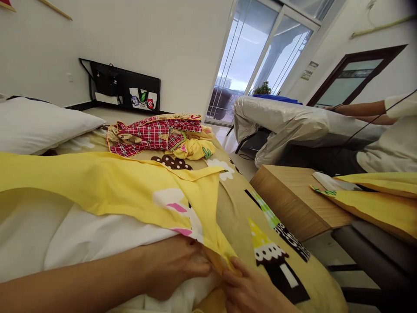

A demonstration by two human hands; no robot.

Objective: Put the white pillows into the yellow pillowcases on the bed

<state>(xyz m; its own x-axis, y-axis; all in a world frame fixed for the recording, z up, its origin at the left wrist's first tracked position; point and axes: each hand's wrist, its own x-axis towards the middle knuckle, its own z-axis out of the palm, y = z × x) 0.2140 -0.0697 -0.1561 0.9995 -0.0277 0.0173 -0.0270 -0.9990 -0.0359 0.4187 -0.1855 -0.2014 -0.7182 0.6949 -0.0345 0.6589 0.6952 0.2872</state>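
A yellow printed fabric cover (107, 182) with white and pink shapes is spread across the bed in front of me. White bedding (107, 234) shows below its near edge. My left hand (176, 265) is closed at the cover's right end, with its fingertips partly hidden by cloth. Close beside it, my right hand (250, 287) pinches the cover's edge between thumb and fingers. A short fold of yellow cloth runs between the two hands.
Red plaid and yellow cloth (156, 134) lies crumpled on the patterned bed sheet (228, 200). A white pillow (48, 124) is at left. At right stand a wooden cabinet (289, 195), a dark chair (374, 248) and a plastic-covered table (283, 113), where another person's arm (361, 108) reaches.
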